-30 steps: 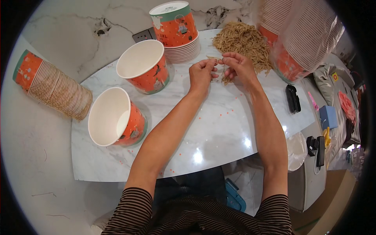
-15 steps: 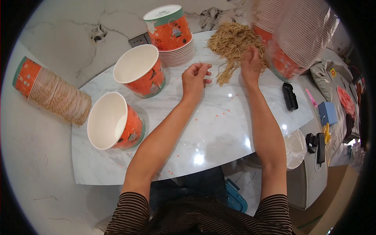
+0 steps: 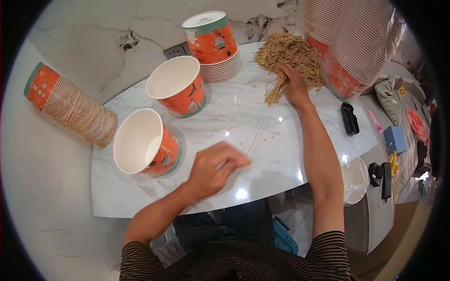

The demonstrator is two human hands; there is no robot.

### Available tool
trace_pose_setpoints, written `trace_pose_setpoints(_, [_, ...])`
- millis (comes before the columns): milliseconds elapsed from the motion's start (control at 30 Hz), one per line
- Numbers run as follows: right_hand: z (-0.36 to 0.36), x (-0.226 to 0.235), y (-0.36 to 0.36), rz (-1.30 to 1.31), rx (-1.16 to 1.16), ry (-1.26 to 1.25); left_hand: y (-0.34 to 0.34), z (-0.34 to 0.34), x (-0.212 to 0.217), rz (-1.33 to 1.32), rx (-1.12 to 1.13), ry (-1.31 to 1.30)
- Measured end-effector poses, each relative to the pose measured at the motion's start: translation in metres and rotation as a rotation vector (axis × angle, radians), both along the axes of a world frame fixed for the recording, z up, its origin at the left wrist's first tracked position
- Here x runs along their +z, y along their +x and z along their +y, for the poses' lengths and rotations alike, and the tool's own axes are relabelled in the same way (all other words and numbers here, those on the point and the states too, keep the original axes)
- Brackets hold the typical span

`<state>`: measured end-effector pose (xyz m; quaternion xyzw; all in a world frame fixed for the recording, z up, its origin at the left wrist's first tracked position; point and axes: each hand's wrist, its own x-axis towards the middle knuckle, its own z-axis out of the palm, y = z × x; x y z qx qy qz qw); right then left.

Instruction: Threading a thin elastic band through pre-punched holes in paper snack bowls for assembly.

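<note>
A tangled heap of tan string (image 3: 287,51) lies at the far right of the white marbled table. My right hand (image 3: 296,88) is at the heap's near edge, its fingers curled against the strings. Thin strands (image 3: 257,139) stretch from the heap toward my left hand (image 3: 216,169), which pinches their ends low over the table's middle; motion blurs it slightly. Left of it stand two open orange paper buckets with white insides, a nearer bucket (image 3: 140,143) and a farther bucket (image 3: 174,82).
Behind them stands an upside-down stack of buckets (image 3: 213,44). A tilted stack (image 3: 75,107) wrapped in string leans at the left. Plastic-wrapped bucket stacks (image 3: 358,51) rise at the far right. A black stapler-like object (image 3: 349,118) lies near the right edge. Small red bits dot the table (image 3: 206,112).
My left hand has moved from near the heap toward me, drawing thin strands out. My right hand has shifted slightly nearer and left along the heap. The view has tilted a little.
</note>
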<state>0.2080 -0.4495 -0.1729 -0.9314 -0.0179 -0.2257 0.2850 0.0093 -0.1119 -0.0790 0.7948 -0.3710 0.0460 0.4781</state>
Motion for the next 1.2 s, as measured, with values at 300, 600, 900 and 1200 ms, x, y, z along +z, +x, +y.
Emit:
trace_pose_setpoints(300, [0.02,0.063,-0.017,-0.175,0.047,0.168,-0.061,0.1,0.01,0.575,0.233,-0.469])
trace_pose_setpoints(600, [0.212,0.142,-0.2,0.864,0.921,0.75,-0.072,0.1,-0.003,0.81,0.329,-0.675])
trace_pose_setpoints(900, [0.247,0.103,-0.22,0.853,0.831,0.893,-0.08,0.116,-0.013,0.758,0.409,-0.782])
trace_pose_setpoints(1200, [0.259,0.096,-0.23,0.816,0.762,0.793,-0.084,0.126,-0.015,0.606,0.401,-0.63])
